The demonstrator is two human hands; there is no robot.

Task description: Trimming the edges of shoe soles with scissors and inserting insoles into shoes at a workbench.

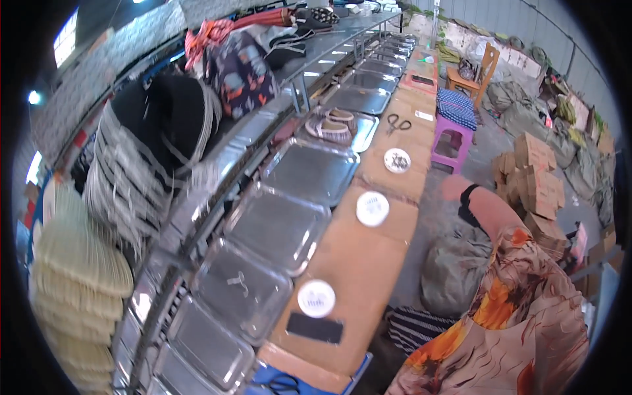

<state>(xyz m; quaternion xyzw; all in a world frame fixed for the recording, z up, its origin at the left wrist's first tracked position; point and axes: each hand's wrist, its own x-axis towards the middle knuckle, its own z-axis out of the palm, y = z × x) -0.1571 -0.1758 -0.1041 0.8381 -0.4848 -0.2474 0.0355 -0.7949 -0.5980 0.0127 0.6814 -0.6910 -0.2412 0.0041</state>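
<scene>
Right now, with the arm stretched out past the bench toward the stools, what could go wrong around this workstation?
1. The round white container sits close to the cardboard-covered bench's outer edge; a sweep of the floral sleeve coming back might knock it off.
2. The black-handled scissors lie loose on the bench top, so a blind reach there could catch them.
3. The right hand is blurred at the edge, and the grey sack crowds the floor below, a possible trip.

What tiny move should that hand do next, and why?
Probably a short reach to the left, over the brown bench top. The right hand hangs in the aisle beside the bench and touches nothing, and the nearest thing to it is the white round lid. It is too blurred to tell how the fingers are held.
</scene>
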